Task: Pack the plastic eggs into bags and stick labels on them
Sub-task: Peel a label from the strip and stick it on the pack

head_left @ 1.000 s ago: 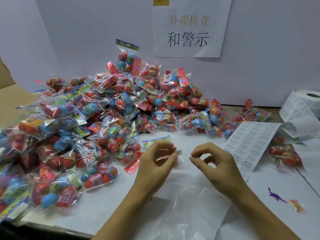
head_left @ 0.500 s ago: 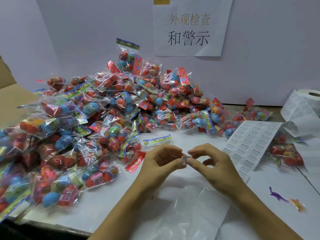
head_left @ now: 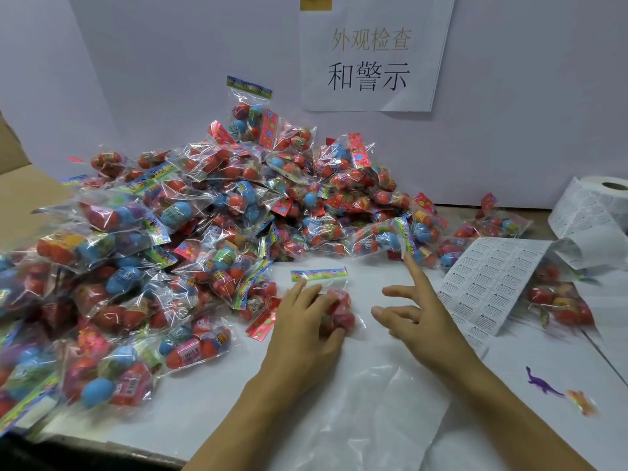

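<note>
On the white table, my left hand [head_left: 302, 321] grips a small clear bag of red and pink plastic eggs [head_left: 339, 311]; fingers lie over it and the thumb curls under. The bag's blue-green header strip [head_left: 319, 274] shows just beyond the fingers. My right hand [head_left: 418, 314] hovers just right of the bag with fingers spread and the index finger raised; it grips nothing. Whether a label clings to that fingertip I cannot tell. The sheet of white warning labels [head_left: 486, 283] lies right of my right hand.
A big heap of packed egg bags [head_left: 204, 232] fills the left and back. A label roll [head_left: 608, 192] stands far right, more egg bags [head_left: 557, 300] beneath the sheet. Empty clear bags [head_left: 390, 409] lie between my forearms. A purple toy dinosaur [head_left: 543, 385] lies at right.
Earlier both hands pinched a small label together at the table's middle. Now my left hand holds an egg bag and my right hand has opened and moved slightly right.
</note>
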### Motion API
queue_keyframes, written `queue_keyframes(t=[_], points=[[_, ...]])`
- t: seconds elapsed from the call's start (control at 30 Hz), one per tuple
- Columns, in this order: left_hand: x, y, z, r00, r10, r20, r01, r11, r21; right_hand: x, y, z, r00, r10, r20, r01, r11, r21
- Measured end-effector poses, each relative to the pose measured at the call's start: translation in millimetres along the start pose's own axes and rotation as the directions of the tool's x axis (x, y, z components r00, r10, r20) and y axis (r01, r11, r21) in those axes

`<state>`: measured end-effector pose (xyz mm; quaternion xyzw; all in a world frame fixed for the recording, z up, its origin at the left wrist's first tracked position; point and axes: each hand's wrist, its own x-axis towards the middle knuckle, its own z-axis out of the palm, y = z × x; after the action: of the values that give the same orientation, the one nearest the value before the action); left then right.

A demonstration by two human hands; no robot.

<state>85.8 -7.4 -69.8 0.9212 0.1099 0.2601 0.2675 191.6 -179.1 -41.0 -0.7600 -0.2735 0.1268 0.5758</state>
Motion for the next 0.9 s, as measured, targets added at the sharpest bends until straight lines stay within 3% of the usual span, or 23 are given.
queue_keyframes(t=[0.17, 0.27, 0.37, 0.43, 0.5, 0.57, 0.6, 0.77, 0.9], points=[[-4.5, 13.3, -1.9, 0.989, 0.138, 0.051, -0.120, 0.956, -0.269, 5.5, 2.7, 0.7, 0.992, 0.115, -0.053, -0.108, 0.988, 0.110], [-5.5, 19.2, -1.9, 0.964, 0.263, 0.034, -0.242, 0.926, -0.289, 7.4, 5.5, 0.0, 0.985, 0.140, -0.096, -0.121, 0.975, 0.184], [-4.2, 21.1, -4.0, 0.959, 0.282, 0.028, -0.260, 0.915, -0.309, 8.8, 8.6, -1.3, 0.980, 0.097, -0.171, -0.040, 0.950, 0.308], [-2.9, 21.5, -5.5, 0.982, 0.177, 0.071, -0.136, 0.910, -0.392, 8.8, 7.6, -2.1, 0.978, 0.057, -0.202, 0.018, 0.935, 0.354], [-1.3, 23.5, -7.3, 0.990, -0.040, 0.135, 0.105, 0.847, -0.521, 8.1, 5.8, -1.2, 0.975, 0.020, -0.220, 0.064, 0.926, 0.371], [2.2, 23.5, -10.9, 0.947, -0.220, 0.234, 0.319, 0.727, -0.608, 6.2, 2.4, 1.9, 0.974, -0.011, -0.225, 0.096, 0.924, 0.370], [3.7, 22.1, -12.7, 0.925, -0.244, 0.291, 0.377, 0.686, -0.622, 5.1, 0.7, 3.7, 0.974, -0.023, -0.225, 0.108, 0.922, 0.371], [4.7, 27.1, -14.3, 0.890, -0.244, 0.385, 0.455, 0.434, -0.777, 1.8, -1.1, 8.4, 0.975, -0.051, -0.217, 0.139, 0.902, 0.410], [7.2, 28.9, -15.1, 0.876, -0.305, 0.374, 0.467, 0.346, -0.814, 0.0, -3.9, 11.0, 0.980, -0.058, -0.189, 0.134, 0.897, 0.422]])
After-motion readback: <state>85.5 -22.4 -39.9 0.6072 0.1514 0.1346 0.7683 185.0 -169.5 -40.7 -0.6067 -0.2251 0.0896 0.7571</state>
